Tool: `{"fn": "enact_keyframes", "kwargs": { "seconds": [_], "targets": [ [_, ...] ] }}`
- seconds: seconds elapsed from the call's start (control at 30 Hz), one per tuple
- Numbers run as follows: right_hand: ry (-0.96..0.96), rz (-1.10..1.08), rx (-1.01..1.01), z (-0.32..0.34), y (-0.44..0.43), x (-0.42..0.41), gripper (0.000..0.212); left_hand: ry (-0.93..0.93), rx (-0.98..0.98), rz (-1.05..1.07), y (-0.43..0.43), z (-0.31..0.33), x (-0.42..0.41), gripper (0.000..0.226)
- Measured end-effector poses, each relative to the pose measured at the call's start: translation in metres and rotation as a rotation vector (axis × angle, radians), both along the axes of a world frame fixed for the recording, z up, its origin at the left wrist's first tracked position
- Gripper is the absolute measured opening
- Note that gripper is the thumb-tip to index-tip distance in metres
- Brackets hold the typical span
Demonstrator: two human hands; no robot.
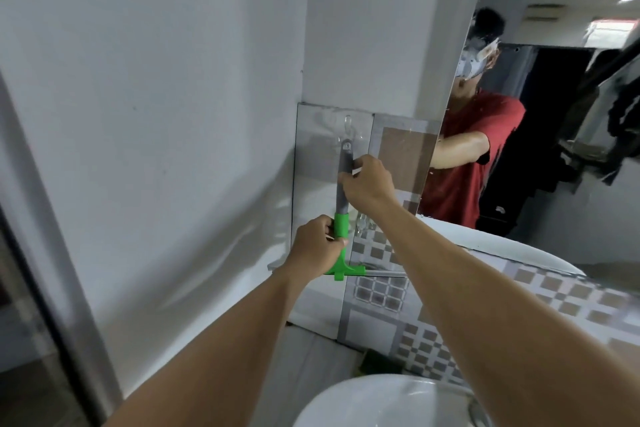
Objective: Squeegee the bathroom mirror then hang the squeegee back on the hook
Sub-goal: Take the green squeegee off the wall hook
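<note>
Squeegee [341, 218]: upright against the tiled wall left of the mirror [554, 149], blade end down, handle top at the clear hook [348, 123].
Left hand [317, 248]: I have it closed round the green neck.
Right hand [369, 184]: pinching the grey handle.
Stage: I judge hanging or unhooking; can't tell which.
Risk: if the handle's hole misses the hook, letting go drops it toward the basin [346, 402]; hard tugging could peel the hook off.

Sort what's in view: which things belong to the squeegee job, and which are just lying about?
Job: squeegee, held by left hand and right hand; clear wall hook; mirror.
Lying about: white basin; second clear hook; green item by the basin.
</note>
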State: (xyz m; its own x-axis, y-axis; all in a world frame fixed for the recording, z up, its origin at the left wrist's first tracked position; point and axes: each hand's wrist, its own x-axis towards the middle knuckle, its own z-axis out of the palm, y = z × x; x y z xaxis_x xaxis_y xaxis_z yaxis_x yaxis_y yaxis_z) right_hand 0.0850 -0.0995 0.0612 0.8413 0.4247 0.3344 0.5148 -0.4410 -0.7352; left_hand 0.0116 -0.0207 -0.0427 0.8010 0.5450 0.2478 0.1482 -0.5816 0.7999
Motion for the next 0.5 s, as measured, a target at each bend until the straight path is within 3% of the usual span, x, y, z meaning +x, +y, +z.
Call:
{"fn": "enact_keyframes", "kwargs": {
  "seconds": [0.3, 0.5],
  "targets": [
    [-0.062, -0.004, 0.121, 0.042, -0.046, -0.032, 0.032, -0.221, 0.065, 0.077, -0.043, 0.034, -0.033, 0.026],
    [-0.243, -0.073, 0.064, 0.068, -0.123, -0.055, 0.035, -0.181, 0.285, -0.013, -0.082, 0.073, -0.063, 0.02]
  ]
}}
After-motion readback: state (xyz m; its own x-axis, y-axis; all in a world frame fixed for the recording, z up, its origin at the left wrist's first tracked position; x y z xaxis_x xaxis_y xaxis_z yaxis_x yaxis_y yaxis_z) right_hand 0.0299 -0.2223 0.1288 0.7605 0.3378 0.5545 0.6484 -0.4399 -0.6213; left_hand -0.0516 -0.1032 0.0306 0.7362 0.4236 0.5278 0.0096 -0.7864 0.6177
